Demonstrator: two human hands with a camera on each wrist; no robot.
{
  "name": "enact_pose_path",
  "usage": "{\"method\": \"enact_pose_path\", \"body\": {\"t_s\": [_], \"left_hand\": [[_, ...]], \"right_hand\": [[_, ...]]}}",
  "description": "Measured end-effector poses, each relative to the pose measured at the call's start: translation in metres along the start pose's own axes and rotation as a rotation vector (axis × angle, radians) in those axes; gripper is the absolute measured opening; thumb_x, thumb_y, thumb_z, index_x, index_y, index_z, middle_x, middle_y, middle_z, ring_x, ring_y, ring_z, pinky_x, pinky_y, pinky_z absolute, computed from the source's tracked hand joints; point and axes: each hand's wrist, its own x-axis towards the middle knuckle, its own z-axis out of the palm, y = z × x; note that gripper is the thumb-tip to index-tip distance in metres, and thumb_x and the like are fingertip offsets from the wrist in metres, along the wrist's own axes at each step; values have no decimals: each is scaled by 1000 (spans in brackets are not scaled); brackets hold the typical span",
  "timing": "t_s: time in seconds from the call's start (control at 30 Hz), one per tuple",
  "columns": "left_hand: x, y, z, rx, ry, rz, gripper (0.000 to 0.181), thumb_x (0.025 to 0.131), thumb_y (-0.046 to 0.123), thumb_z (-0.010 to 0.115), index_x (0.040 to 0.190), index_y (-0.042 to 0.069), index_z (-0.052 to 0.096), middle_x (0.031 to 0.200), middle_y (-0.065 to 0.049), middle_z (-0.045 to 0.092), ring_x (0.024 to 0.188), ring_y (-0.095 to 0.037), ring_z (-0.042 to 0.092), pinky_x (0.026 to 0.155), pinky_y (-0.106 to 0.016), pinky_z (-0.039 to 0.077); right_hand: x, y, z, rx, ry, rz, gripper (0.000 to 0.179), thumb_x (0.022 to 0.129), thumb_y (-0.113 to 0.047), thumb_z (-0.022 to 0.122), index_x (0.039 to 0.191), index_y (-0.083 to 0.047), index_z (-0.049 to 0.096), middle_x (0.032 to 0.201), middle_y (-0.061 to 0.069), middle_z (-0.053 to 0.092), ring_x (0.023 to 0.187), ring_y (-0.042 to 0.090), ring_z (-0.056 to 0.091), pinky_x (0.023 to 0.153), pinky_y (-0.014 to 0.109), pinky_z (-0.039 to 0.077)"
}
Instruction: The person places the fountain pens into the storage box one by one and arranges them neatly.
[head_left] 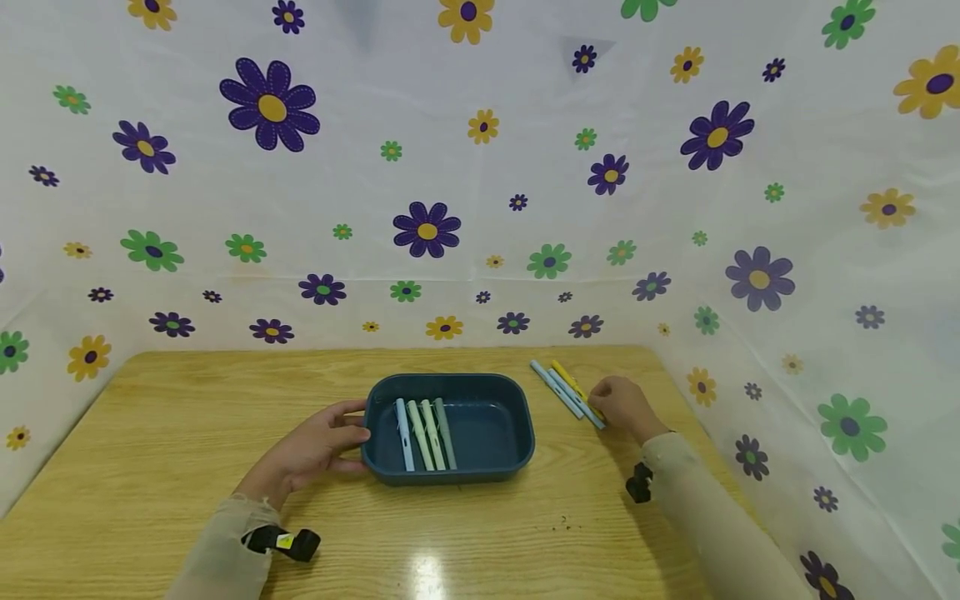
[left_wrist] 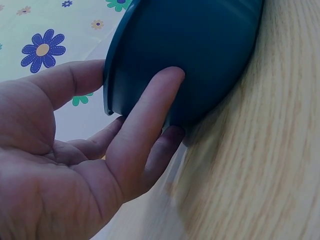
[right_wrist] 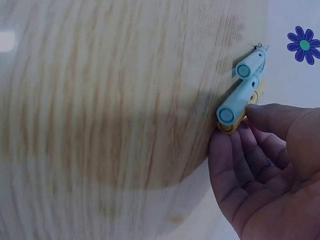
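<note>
A dark teal plastic box (head_left: 487,477) stands on the table. Light-coloured pens lie side by side in its left half: one light blue pen (head_left: 405,437), two pale green pens (head_left: 432,437) and a grey-green pen (head_left: 446,437). My left hand (head_left: 318,446) touches the box's left end, fingers fairly straight against its outer wall (left_wrist: 210,55). Right of the box, two light blue pens (head_left: 564,394) lie beside a yellow pen (head_left: 567,379). My right hand (head_left: 622,406) pinches the near end of the yellow pen (right_wrist: 226,128) between thumb and fingers, close against a blue pen (right_wrist: 232,107).
The wooden table (head_left: 225,400) runs back to a white flowered cloth (head_left: 337,183), which also hangs along the right side. Small dark specks (head_left: 566,525) mark the table at front right. Each wrist wears a black strap (head_left: 281,540).
</note>
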Motion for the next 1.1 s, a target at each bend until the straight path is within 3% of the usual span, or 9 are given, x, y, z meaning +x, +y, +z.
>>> {"method": "enact_pose_path", "body": {"t_s": [0.17, 0.33, 0.6, 0.73, 0.9, 0.97, 1.1], "left_hand": [[0, 0, 1, 4, 8, -5, 74, 103, 11, 61, 162, 0, 19, 156, -34, 33, 127, -34, 59, 91, -51, 60], [0, 1, 2, 6, 7, -2, 73, 103, 11, 61, 162, 0, 19, 155, -35, 33, 128, -35, 58, 91, -51, 60], [-1, 2, 2, 9, 10, 0, 72, 103, 10, 60, 162, -1, 19, 155, -35, 33, 128, -35, 58, 91, -50, 60], [-2, 2, 2, 8, 10, 1, 73, 103, 11, 61, 162, -1, 19, 155, -35, 33, 128, -36, 58, 90, -51, 60], [-3, 2, 4, 4, 0, 5, 74, 103, 11, 61, 162, -2, 18, 155, -36, 32, 130, -38, 56, 91, -51, 60], [-3, 2, 3, 4, -6, 10, 74, 103, 12, 60, 162, -2, 18, 155, -36, 32, 131, -39, 55, 91, -51, 60], [-3, 2, 1, -1, -13, 13, 74, 104, 11, 60, 162, -3, 17, 155, -36, 32, 131, -38, 56, 91, -51, 60]], "right_hand": [[-5, 5, -6, -32, -24, 2, 20, 99, -12, 58, 106, 3, 71, 94, 12, 69, 77, 22, 59, 69, 39, 54], [-11, 14, -10, -54, -45, -5, 16, 97, -10, 59, 99, 1, 71, 83, 8, 66, 72, 20, 57, 67, 36, 52], [-22, 16, -18, -31, -66, 19, 16, 96, -12, 59, 96, 0, 70, 75, 7, 63, 66, 19, 55, 63, 33, 49], [-17, 11, -18, -9, -38, 12, 24, 100, -14, 56, 109, 5, 68, 89, 15, 68, 71, 22, 60, 67, 38, 54], [-4, 5, -12, 11, -40, -1, 38, 102, -21, 60, 126, 8, 63, 121, 27, 67, 93, 30, 67, 81, 47, 59], [0, 3, -8, 16, -44, 9, 39, 101, -21, 62, 126, 8, 64, 124, 28, 66, 96, 30, 67, 81, 47, 59], [6, 0, -1, 19, -33, 41, 33, 95, -17, 64, 118, 7, 69, 117, 24, 69, 86, 26, 64, 71, 39, 57]]}}
